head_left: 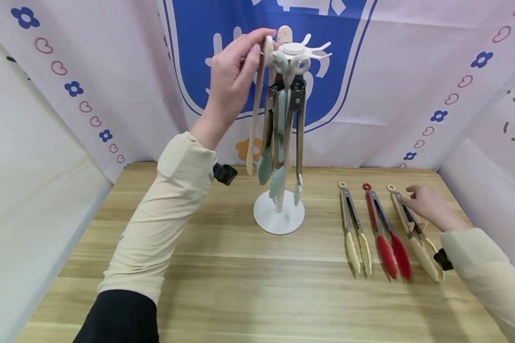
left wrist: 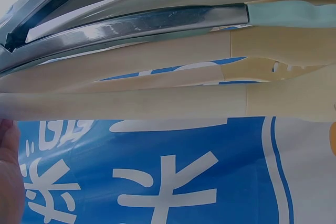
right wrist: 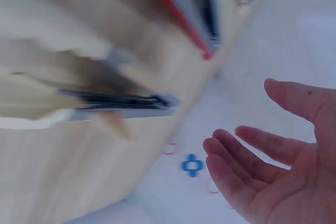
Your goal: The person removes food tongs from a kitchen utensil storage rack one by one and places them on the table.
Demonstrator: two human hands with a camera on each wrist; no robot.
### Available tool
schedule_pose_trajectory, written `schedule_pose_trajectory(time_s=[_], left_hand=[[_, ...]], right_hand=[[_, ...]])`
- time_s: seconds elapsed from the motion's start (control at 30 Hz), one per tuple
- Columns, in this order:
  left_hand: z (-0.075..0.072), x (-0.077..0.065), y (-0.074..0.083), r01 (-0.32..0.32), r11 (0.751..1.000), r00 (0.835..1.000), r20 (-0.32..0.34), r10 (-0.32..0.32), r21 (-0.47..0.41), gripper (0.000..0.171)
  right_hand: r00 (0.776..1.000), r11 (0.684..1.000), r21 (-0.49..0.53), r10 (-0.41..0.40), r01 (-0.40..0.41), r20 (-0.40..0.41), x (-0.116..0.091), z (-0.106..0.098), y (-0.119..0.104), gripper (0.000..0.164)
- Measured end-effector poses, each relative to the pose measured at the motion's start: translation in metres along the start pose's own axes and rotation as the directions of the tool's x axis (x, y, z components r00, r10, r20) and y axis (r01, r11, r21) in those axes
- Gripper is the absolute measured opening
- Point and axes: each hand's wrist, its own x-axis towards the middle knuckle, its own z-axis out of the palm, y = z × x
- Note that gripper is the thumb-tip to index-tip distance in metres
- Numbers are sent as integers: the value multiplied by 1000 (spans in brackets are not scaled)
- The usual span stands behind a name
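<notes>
1. The left hand [head_left: 236, 66] is narrow: thumb and fingers pinch the top of a beige utensil [head_left: 257, 109] at the left side of the stand's head; the utensil hangs lengthwise, with its serrated end low.
2. The right hand [right wrist: 278, 177] is fairly wide, thumb well apart from four loosely bent fingers, and holds nothing. In the head view it is over the handle end of the beige tongs [head_left: 418, 247]; the right wrist view shows a gap between them.
3. Three tongs lie on the wooden table [head_left: 240, 295], right of the stand: one pale yellow pair [head_left: 349, 224], one red pair [head_left: 385, 233] in the middle, and the beige pair at the far right. Each has a ring at its far end.
4. One white stand [head_left: 268, 214] is upright on its round base near the back of the table. Two rings, one mint [head_left: 280, 63] and one white [head_left: 299, 64], face front; the hanging utensils overlap, so their total cannot be told. Three bare prongs stick out to the right.
5. One printed cloth [head_left: 403, 85] hangs behind.
</notes>
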Motion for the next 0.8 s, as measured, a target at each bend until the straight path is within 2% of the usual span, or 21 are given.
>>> schedule_pose_trajectory(time_s=[0.33,0.47,0.8], left_hand=[[1,0,0,6,1000,1000,-14,-6,-2,29],[1,0,0,12,1000,1000,-15,-12,8,30],[1,-1,1,39,999,999,-9,-39,12,30]], right_hand=[[987,991,50,-122,128,-109,-1,-36,-42,54],[979,983,97,-138,154,-151,-1,-50,-60,54],[920,948,159,-213,277,-329,-6,-70,-100,46]])
